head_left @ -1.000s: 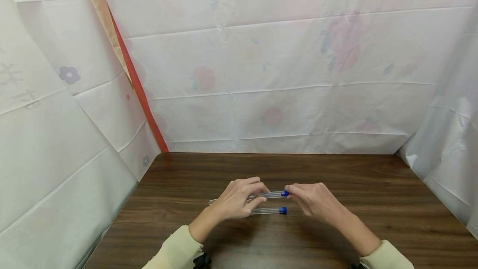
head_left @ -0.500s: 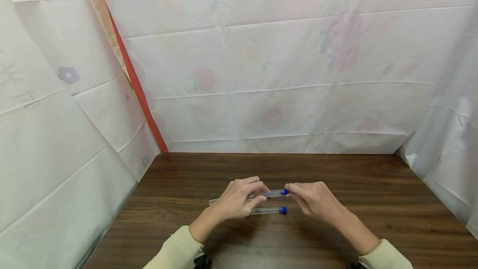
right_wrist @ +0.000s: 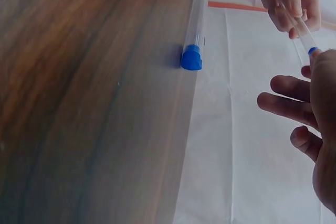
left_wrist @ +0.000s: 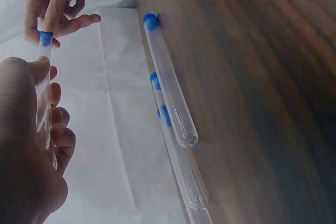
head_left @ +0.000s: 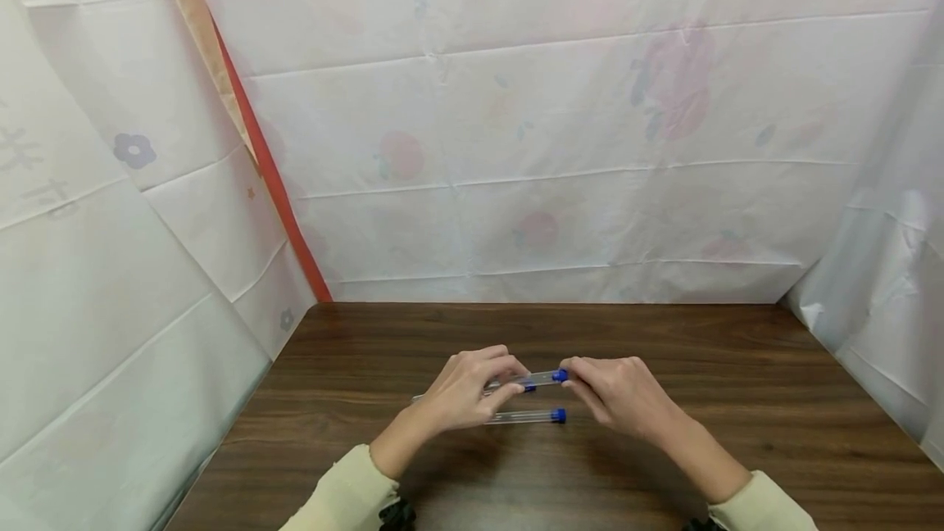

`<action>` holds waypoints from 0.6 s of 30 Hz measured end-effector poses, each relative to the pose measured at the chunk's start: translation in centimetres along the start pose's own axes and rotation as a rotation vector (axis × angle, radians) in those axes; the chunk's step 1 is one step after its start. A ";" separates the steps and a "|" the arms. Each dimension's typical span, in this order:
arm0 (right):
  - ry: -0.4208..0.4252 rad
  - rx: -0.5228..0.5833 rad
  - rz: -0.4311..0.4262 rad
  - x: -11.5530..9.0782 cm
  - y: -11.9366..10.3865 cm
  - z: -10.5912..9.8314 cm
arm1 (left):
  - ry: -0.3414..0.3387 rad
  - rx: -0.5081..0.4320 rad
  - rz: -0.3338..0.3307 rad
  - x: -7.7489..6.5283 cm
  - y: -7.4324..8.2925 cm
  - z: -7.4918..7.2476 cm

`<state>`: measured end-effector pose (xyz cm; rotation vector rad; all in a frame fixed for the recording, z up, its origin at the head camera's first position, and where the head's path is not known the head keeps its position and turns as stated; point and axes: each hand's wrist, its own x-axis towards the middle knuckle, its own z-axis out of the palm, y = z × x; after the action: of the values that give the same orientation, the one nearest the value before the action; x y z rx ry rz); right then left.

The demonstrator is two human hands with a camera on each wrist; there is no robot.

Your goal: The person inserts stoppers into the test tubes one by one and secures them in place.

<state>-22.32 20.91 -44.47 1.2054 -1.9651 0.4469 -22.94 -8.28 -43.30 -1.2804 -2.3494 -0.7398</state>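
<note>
My left hand (head_left: 468,388) grips a clear test tube (head_left: 542,379) above the table, its fingers curled round the glass. At that tube's right end, the thumb and forefinger of my right hand (head_left: 627,392) pinch the blue cap (left_wrist: 45,38); the other fingers spread loosely in the right wrist view. Below lies a capped tube (left_wrist: 170,85), closest to me. Two more tubes with blue caps, a second tube (left_wrist: 181,169) and a third whose cap (left_wrist: 165,115) shows, lie beyond it. In the head view my left hand partly covers them.
The dark wood table (head_left: 664,482) reaches back to a white patterned sheet (head_left: 560,146). More sheeting (head_left: 133,285) hangs at the left and right sides. A red strip (head_left: 273,179) runs down to the table's far left corner.
The held tube's capped end has risen slightly and shifted a little left with my right fingers. Another blue cap now shows beneath it. The nearest tube has stayed in place.
</note>
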 end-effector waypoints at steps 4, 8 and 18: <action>-0.024 -0.039 0.005 0.0 0.2 -0.4 | 0.005 0.010 0.001 0.0 -0.2 -0.2; -0.036 -0.084 0.005 0.0 0.5 -0.9 | 0.027 0.010 -0.002 -0.1 -0.5 -0.3; -0.002 -0.143 -0.052 -0.2 1.1 -1.0 | 0.004 -0.015 -0.014 -0.5 -0.5 -0.5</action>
<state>-22.82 22.21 -43.90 1.1635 -1.9278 0.2740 -23.11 -9.12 -43.32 -1.2689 -2.3556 -0.7655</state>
